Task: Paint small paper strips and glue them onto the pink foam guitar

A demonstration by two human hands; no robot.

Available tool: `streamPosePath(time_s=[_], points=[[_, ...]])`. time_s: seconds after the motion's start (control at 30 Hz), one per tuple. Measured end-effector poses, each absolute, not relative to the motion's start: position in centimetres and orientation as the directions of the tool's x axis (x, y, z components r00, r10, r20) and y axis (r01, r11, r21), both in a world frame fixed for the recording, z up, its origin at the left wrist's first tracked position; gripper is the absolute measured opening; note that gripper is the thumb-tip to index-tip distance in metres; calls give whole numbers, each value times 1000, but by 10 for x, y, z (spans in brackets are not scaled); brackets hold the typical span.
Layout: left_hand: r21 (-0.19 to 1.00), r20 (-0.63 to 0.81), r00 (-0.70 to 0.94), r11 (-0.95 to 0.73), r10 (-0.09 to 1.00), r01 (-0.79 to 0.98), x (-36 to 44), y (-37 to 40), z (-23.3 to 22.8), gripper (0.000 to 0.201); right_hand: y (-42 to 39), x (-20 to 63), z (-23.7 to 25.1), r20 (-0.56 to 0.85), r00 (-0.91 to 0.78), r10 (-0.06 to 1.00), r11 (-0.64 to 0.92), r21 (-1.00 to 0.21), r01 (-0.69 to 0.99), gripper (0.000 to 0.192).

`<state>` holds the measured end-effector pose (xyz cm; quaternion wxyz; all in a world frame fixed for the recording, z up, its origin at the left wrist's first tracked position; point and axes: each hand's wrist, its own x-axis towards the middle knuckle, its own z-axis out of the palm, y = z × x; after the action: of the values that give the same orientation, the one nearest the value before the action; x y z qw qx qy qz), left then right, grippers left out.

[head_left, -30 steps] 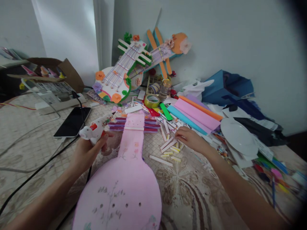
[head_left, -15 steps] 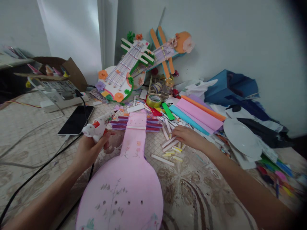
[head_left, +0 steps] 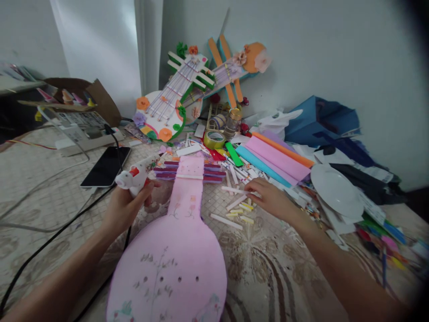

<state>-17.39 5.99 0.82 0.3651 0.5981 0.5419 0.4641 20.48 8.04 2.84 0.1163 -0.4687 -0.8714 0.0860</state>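
A white hot glue gun [head_left: 132, 179] with a red part is gripped in my left hand [head_left: 129, 203], left of the pink model's neck. Between the thumb and fingers of my right hand [head_left: 268, 197] is one end of a thin white strip [head_left: 233, 190], which points left over the other strips. Below it lie short yellow and white pieces [head_left: 246, 210] and a longer white strip [head_left: 226, 222]. The pink cardboard string instrument [head_left: 170, 264] lies flat between my arms, with flower drawings, a row of holes and purple pegs [head_left: 214, 173] at its neck.
Two decorated model instruments [head_left: 167, 100] lean against the wall. A black phone [head_left: 106, 167] and cables lie left, near a cardboard box [head_left: 103, 105]. Rolled coloured paper [head_left: 275, 156], green tape [head_left: 214, 139], a glass jar [head_left: 233, 123] and a white plate [head_left: 337, 190] crowd the back and right.
My right hand has lifted a white strip from the pile and swung it more level. My left hand stays in nearly the same place with the glue gun.
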Motion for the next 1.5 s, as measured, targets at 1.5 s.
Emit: streamPosePath(time_s=[1.5], points=[[952,149,-65,-125,987,281,-169,56,18,22,51,121,28,300,-411,861,505,-409,760,4]])
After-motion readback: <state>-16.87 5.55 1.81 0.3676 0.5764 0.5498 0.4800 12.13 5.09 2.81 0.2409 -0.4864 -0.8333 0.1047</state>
